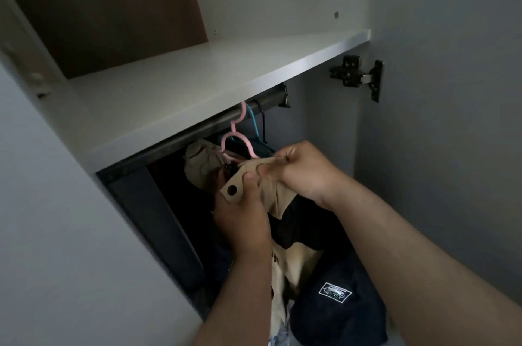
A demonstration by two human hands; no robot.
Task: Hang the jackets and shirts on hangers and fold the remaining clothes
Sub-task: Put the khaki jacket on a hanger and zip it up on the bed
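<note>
A beige and black jacket (203,164) hangs on a pink hanger (236,136) hooked over the wardrobe rail (197,126). My left hand (243,218) grips the jacket's beige collar tab with its dark snap from below. My right hand (302,170) pinches the collar edge from the right, just above the left hand. The jacket's lower part drops behind my left forearm. A blue hanger (252,122) and a black hanger (263,126) hang on the rail just right of the pink one.
A white shelf (197,82) runs above the rail. The open wardrobe door (452,119) with a black hinge (358,77) stands at right. A dark navy garment (336,306) with a white patch hangs low at right. The wardrobe's left panel (56,232) fills the left.
</note>
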